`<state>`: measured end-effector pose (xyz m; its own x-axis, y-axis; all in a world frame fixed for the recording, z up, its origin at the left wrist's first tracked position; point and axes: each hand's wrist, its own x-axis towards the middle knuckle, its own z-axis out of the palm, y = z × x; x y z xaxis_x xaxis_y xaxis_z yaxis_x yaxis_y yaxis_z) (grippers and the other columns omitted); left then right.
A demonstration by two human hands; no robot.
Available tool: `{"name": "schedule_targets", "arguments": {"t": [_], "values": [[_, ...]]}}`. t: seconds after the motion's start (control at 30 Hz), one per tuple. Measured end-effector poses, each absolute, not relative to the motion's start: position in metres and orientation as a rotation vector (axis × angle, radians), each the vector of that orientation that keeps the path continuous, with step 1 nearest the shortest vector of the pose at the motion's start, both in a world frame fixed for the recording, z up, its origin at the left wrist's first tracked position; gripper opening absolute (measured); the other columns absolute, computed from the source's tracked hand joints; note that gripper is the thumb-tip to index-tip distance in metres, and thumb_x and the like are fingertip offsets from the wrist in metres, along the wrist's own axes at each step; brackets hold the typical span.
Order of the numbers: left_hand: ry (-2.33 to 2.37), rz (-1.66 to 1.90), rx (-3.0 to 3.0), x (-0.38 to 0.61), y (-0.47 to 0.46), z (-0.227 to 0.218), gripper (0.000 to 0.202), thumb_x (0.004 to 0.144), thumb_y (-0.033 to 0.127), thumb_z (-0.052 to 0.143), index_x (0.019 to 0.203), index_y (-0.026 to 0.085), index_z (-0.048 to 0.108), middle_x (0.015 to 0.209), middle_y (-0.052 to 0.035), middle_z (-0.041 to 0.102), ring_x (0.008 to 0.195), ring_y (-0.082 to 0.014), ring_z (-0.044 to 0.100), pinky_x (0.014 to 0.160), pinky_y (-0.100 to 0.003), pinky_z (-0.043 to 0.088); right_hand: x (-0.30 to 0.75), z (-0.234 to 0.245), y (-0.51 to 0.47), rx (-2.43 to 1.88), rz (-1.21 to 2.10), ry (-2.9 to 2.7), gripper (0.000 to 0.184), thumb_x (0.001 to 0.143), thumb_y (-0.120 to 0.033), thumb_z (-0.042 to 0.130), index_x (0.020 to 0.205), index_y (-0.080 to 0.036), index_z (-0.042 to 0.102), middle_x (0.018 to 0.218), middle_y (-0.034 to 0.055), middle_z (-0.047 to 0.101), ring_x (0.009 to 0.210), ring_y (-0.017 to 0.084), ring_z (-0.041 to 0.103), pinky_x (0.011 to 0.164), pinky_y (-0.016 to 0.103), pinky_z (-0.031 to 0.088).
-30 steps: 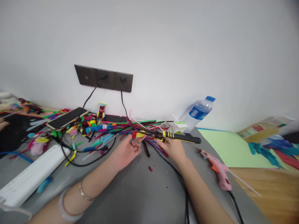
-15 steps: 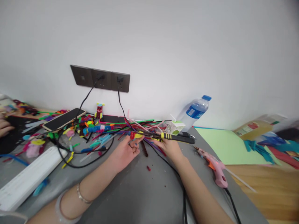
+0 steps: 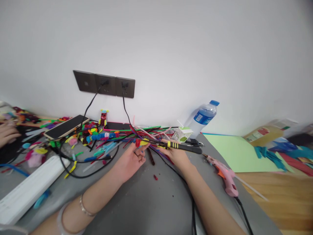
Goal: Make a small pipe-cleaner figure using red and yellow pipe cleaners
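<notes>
My left hand is closed in a pinch on a small red and yellow pipe-cleaner figure; some fingers are curled below it. In my right hand is a pair of pliers with black and yellow handles, held level. Their dark jaws point left and reach the figure; whether they grip it I cannot tell. Part of my right fingers is hidden under the tool. Behind both hands lies a tangle of red, pink, green and purple pipe cleaners.
On the right lie a pink glue gun and green paper. A water bottle and small carton stand by the wall. To the left are a phone, a white box, black cables and another person's hand.
My hands stay almost in place, with the pliers shifted very slightly. At the far left, the other person's hand has moved a little to the right. The view has shifted slightly.
</notes>
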<state>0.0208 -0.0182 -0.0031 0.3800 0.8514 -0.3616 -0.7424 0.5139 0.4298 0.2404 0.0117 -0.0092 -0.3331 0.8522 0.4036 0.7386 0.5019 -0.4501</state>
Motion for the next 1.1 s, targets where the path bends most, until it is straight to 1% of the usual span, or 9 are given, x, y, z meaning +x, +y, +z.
{"name": "schedule_targets", "arguments": {"t": [0.13,0.27,0.37,0.47,0.6,0.8,0.97,1.1], "values": [[0.582,1.031,0.188,0.021,-0.018,-0.004,0.028,0.096,0.037,0.053,0.097,0.017,0.072,0.11,-0.0116,0.071,0.061,-0.0079,0.055,0.062,-0.023,0.05,0.238,-0.002,0.012,-1.298,0.19,-2.26,0.031,0.091,-0.05,0.058,0.086,-0.023,0.071,0.072,0.0033,0.069,0.067,0.02,0.062,0.062,0.028,0.042],[0.583,1.028,0.19,0.021,-0.019,-0.002,0.027,0.095,0.036,0.053,0.099,0.016,0.072,0.113,-0.0125,0.07,0.061,-0.0078,0.055,0.062,-0.023,0.05,0.239,-0.001,0.013,-1.327,0.214,-2.277,0.03,0.091,-0.05,0.058,0.085,-0.023,0.071,0.075,0.0042,0.07,0.07,0.021,0.063,0.063,0.028,0.043],[0.588,1.029,0.188,0.021,-0.02,0.0,0.027,0.096,0.034,0.052,0.099,0.016,0.072,0.115,-0.0126,0.069,0.061,-0.0075,0.056,0.062,-0.023,0.05,0.24,-0.005,0.014,-1.313,0.273,-2.257,0.03,0.091,-0.05,0.057,0.092,-0.024,0.072,0.081,0.0054,0.072,0.074,0.022,0.065,0.068,0.029,0.046],[0.593,1.03,0.171,0.021,-0.02,0.001,0.027,0.096,0.033,0.052,0.098,0.015,0.071,0.114,-0.0128,0.069,0.059,-0.0064,0.055,0.061,-0.022,0.05,0.243,-0.013,0.016,-1.326,0.312,-2.237,0.035,0.091,-0.052,0.056,0.1,-0.022,0.072,0.088,0.0074,0.073,0.081,0.025,0.066,0.073,0.032,0.049],[0.594,1.032,0.184,0.021,-0.018,0.0,0.025,0.096,0.032,0.053,0.097,0.015,0.071,0.113,-0.0127,0.069,0.058,-0.0062,0.055,0.06,-0.022,0.05,0.245,-0.023,0.018,-1.411,0.376,-2.201,0.039,0.088,-0.055,0.058,0.098,-0.021,0.073,0.094,0.0086,0.074,0.087,0.027,0.066,0.078,0.035,0.051],[0.653,1.043,0.167,0.021,-0.016,-0.002,0.026,0.097,0.031,0.051,0.094,0.014,0.07,0.109,-0.0116,0.071,0.056,-0.006,0.054,0.058,-0.022,0.05,0.242,-0.026,0.019,-1.49,0.533,-2.202,0.04,0.089,-0.054,0.057,0.104,-0.02,0.074,0.101,0.0099,0.075,0.092,0.029,0.068,0.082,0.037,0.051],[0.7,1.052,0.17,0.022,-0.017,0.001,0.027,0.098,0.031,0.048,0.095,0.014,0.069,0.113,-0.0115,0.071,0.057,-0.0062,0.055,0.058,-0.021,0.049,0.239,-0.025,0.02,-1.506,0.593,-2.205,0.04,0.089,-0.052,0.056,0.1,-0.019,0.075,0.099,0.0108,0.076,0.092,0.03,0.069,0.081,0.036,0.051],[0.7,1.051,0.167,0.021,-0.017,0.0,0.027,0.098,0.032,0.049,0.096,0.015,0.069,0.115,-0.0114,0.07,0.057,-0.006,0.054,0.057,-0.021,0.049,0.237,-0.023,0.021,-1.481,0.633,-2.176,0.039,0.088,-0.05,0.058,0.102,-0.018,0.075,0.101,0.0106,0.076,0.092,0.03,0.069,0.084,0.037,0.051]]}}
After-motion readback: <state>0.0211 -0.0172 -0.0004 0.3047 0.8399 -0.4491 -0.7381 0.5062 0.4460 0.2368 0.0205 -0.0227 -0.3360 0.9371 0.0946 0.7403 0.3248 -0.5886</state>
